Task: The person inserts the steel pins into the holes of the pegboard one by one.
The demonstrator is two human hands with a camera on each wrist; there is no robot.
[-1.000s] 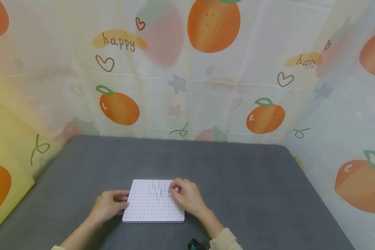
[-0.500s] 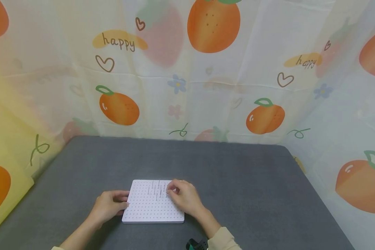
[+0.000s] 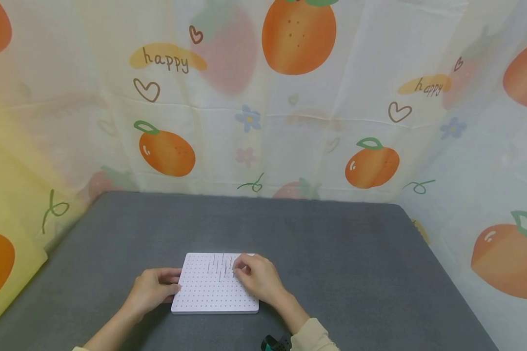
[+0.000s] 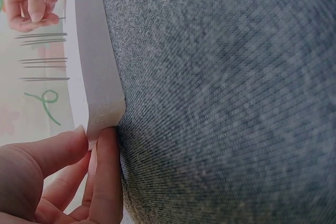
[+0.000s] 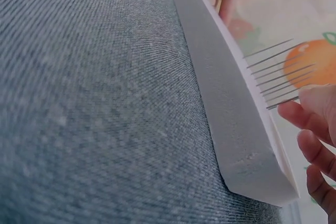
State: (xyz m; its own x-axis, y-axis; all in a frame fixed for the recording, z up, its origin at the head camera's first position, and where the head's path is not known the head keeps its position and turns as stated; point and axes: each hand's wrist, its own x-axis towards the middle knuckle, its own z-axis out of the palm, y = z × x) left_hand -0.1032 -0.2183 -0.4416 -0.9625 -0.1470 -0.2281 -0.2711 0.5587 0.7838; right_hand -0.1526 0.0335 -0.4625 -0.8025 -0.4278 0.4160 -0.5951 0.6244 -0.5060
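Observation:
A white pegboard (image 3: 211,296) with rows of small holes lies flat on the grey table. Several thin metal pins (image 3: 220,267) stand upright in its far half, seen side-on in both wrist views. My left hand (image 3: 152,288) holds the board's left edge between thumb and fingers, plain in the left wrist view. Over the board's far right part, my right hand (image 3: 263,279) pinches a thin pin (image 5: 282,103) between thumb and index finger. That pin's lower end meets the board's face in the right wrist view; whether it sits in a hole I cannot tell.
The grey cloth-like table surface (image 3: 334,253) spreads around the board on all sides. Behind it hangs a fruit-patterned curtain (image 3: 290,146). A black and green wrist device (image 3: 275,343) shows near my right sleeve.
My right hand has shifted slightly left over the board with the pin between its fingers. The left hand and the board stay where they were.

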